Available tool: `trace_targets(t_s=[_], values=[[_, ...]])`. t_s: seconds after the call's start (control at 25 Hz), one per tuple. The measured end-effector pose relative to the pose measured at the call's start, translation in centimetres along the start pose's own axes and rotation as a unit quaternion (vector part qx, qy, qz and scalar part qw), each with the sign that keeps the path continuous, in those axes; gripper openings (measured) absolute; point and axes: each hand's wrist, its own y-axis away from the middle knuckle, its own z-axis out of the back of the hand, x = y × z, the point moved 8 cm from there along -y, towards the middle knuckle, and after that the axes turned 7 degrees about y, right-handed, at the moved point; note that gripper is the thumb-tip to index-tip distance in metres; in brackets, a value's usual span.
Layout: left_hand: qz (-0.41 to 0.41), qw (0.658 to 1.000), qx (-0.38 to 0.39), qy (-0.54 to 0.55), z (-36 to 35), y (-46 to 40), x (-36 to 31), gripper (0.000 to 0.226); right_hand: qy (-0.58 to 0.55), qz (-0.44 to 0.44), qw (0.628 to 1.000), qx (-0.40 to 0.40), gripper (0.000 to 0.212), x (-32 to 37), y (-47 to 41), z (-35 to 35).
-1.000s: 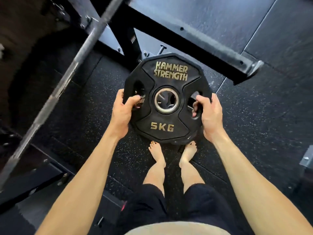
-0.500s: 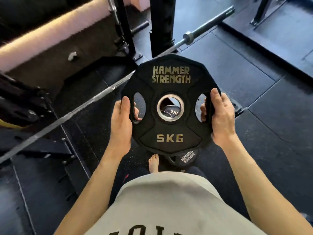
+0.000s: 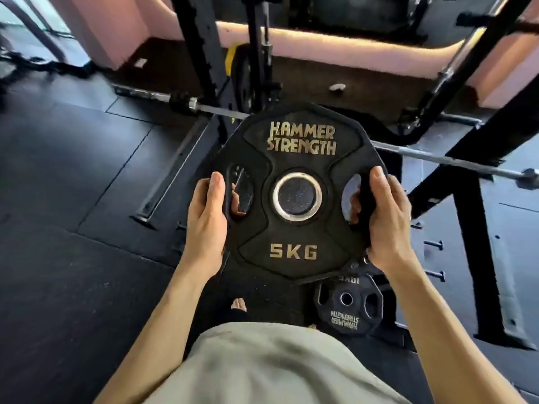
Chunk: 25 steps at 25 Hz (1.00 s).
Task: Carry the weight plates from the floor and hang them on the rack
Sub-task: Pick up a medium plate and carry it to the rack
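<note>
A: What is the biggest thing here?

B: The dark speckled rubber floor (image 3: 73,176), spread out below and around both hands. Standing on it, beyond the hands, is the black steel rack frame (image 3: 201,51), its uprights rising past the fingertips and another slanted post off past the right hand.

A: And the long bar?

B: A grey steel barbell (image 3: 455,161) runs across just beyond the knuckles, low by the rack's feet, passing behind what the hands carry.

A: What do they carry?

B: A black, many-sided rubber weight plate marked "HAMMER STRENGTH" and "5KG" in gold letters (image 3: 294,193), with a silver metal ring round its centre hole. It is up in the air, face toward the camera, between the two hands and clear of the floor.

A: How is it held?

B: The left hand (image 3: 205,223) grips the left rim, fingers hooked through the left cut-out. The right hand (image 3: 385,217) clasps the right rim likewise, fingertips showing through the right cut-out.

A: Anything smaller?

B: A second black rubber weight plate with upside-down gold lettering (image 3: 348,304) lies flat on the floor, below the right wrist.
</note>
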Motion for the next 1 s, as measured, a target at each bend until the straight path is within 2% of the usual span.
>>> trace_targets(t_s=[0.2, 0.32, 0.52, 0.68, 1.0], values=[[-0.059, 0.989, -0.138, -0.005, 16.1, 3.0, -4.8, 0.031, -0.005, -0.008, 0.988, 0.154, 0.028, -1.2, 4.5, -15.8], [-0.082, 0.977, -0.199, 0.002, 27.3, 3.8, -7.6, 0.042, -0.003, -0.023, 0.973, 0.228, 0.029, -3.1, 9.0, -26.7], [-0.103, 0.965, -0.243, 0.003, 42.3, 4.0, -12.3, 0.049, -0.004, -0.031, 0.955, 0.294, 0.028, -5.2, 15.8, -42.4], [-0.123, 0.95, -0.287, 0.021, 51.9, 2.0, -15.4, 0.038, 0.001, -0.042, 0.943, 0.33, 0.027, -6.1, 18.8, -53.5], [-0.149, 0.939, -0.31, 0.025, 66.7, -10.1, -21.0, 0.036, 0.004, -0.026, 0.929, 0.368, 0.027, -9.4, 16.4, -74.9]])
